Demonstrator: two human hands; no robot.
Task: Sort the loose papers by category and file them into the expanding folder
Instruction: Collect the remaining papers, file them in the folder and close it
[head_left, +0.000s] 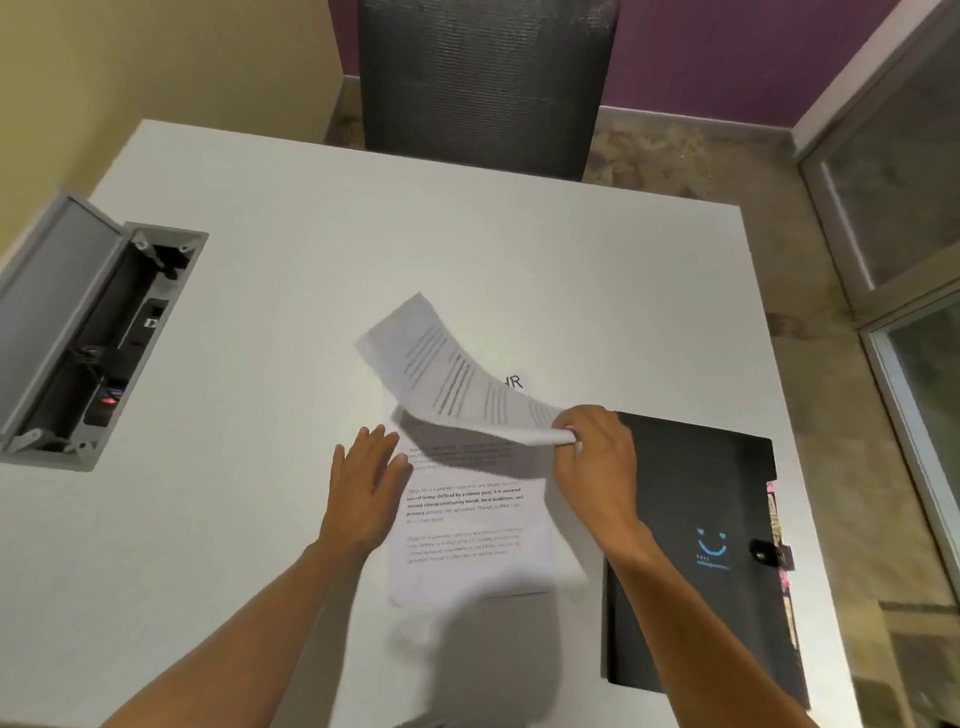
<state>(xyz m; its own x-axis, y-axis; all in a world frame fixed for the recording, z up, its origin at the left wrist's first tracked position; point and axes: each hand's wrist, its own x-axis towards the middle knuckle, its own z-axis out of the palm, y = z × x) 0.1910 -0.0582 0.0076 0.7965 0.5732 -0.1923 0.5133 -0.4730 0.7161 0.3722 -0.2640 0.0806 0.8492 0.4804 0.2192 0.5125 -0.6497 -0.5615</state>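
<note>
Right hand (592, 457): pinched the lifted sheet (457, 379) by its near edge.
Left hand (363, 483): flat, fingers straight, on the paper stack's (467, 540) left edge.
Expanding folder (691, 545): closed on the table (260, 519), immediately right of the right hand, long axis running away from the person.

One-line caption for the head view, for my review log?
Right hand lifts a printed white sheet off the paper stack; left hand lies flat beside a closed black expanding folder.

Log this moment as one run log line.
step: sorting | right hand: pinches lifted sheet | left hand: flat at stack edge | folder: closed, right of stack
</note>
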